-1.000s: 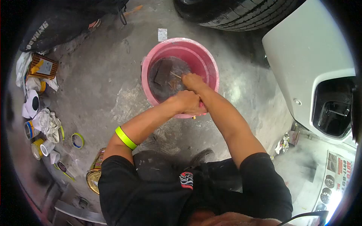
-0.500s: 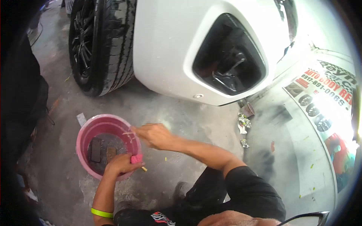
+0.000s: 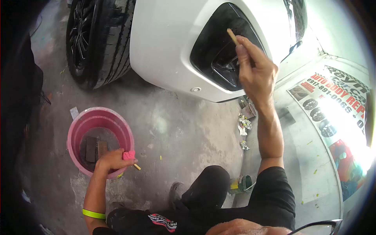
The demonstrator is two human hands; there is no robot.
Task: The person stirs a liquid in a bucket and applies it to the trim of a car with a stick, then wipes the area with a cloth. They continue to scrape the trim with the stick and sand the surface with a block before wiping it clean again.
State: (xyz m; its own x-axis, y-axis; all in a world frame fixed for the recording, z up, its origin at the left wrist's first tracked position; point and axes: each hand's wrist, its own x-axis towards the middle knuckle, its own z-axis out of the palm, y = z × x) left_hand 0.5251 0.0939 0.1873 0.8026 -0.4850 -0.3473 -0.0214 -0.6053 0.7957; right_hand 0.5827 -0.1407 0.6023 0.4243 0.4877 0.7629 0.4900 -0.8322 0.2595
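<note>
Head view, right grip point(image 3: 257, 70) pinching tan stick point(image 3: 232, 36), left grip point(image 3: 111, 159) clasping crumpled pink wad point(image 3: 128, 155)

Poster point(image 3: 331, 92), right edge indistinct, perhaps from glare

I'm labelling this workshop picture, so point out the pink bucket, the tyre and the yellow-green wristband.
Pink bucket point(image 3: 124, 135), head view: inner wall, on the picture's right.
Tyre point(image 3: 113, 43), head view: middle of the tread.
Yellow-green wristband point(image 3: 94, 214), head view: middle of the visible band.
</note>
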